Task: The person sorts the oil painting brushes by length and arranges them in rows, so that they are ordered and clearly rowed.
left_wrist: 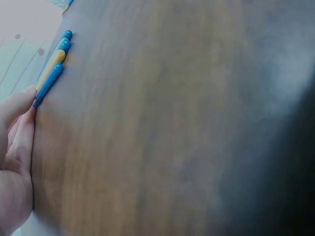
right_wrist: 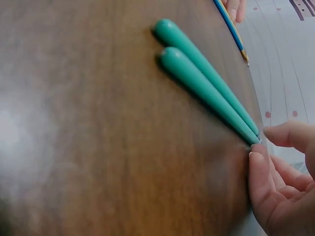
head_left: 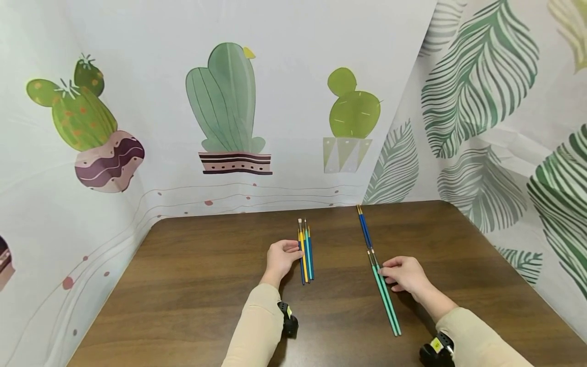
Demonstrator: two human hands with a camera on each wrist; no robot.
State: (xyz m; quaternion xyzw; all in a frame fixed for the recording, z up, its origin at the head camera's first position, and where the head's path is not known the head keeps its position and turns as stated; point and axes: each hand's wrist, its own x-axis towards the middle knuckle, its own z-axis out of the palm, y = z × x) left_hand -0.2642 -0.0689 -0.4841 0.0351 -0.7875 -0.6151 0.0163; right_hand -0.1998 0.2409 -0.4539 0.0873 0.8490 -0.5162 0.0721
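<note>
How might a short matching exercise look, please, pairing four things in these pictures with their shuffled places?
Things:
1. Left hand
2. Right hand
3. Dark blue pair of brushes
4. Tall printed cactus

Places:
A. On the pale backdrop behind the table
B. With fingers at the green pair of brushes
C. At the table's far edge, beyond the green pair of brushes
D. With fingers at the mixed-colour brushes

Right pairs: 1-D, 2-B, 3-C, 4-A
</note>
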